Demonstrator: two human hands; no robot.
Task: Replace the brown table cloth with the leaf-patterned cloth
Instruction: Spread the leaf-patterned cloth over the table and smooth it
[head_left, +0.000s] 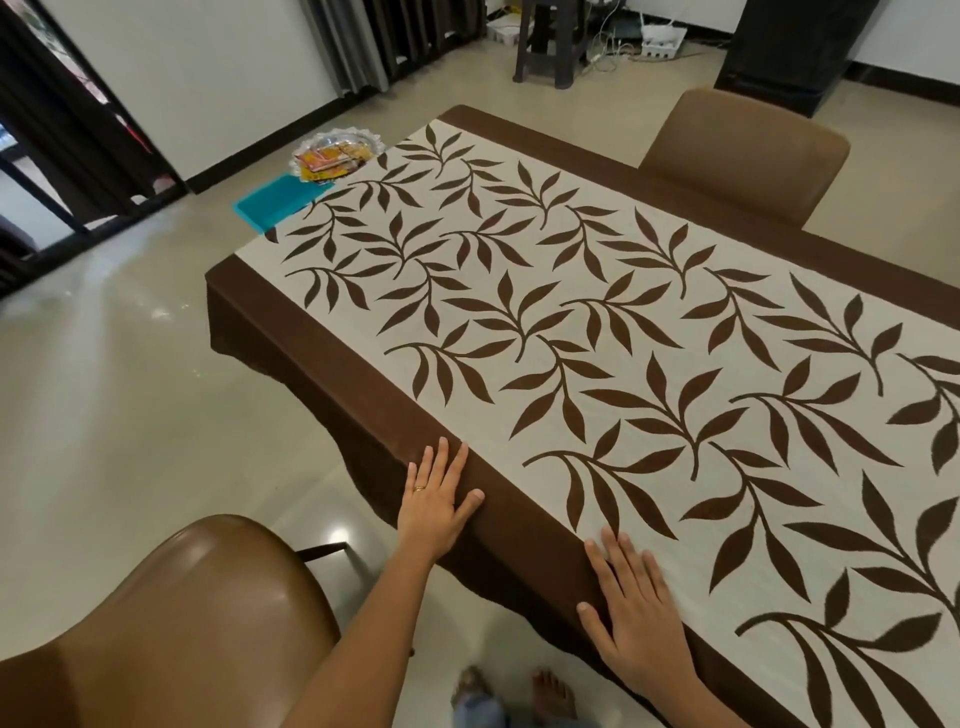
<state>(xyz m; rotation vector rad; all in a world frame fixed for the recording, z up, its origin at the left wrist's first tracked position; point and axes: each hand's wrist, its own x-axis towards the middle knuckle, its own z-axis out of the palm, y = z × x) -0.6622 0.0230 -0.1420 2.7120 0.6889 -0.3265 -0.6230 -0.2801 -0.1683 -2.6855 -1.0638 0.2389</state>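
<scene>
The leaf-patterned cloth (571, 322), cream with dark brown leaves and a wide brown border, lies spread flat over the table and hangs over its near edge. My left hand (439, 501) rests flat with straight fingers on the brown border at the table's near edge; it wears a ring. Further right along the same edge, my right hand (631, 608) lies flat, fingers straight, where border and cream field meet. No separate brown table cloth is in view.
A brown chair (171, 623) stands close at my left, and another chair (748, 156) at the table's far side. A teal tray (275, 200) and a glass plate of packets (335, 153) lie past the table's far left corner. My feet show below.
</scene>
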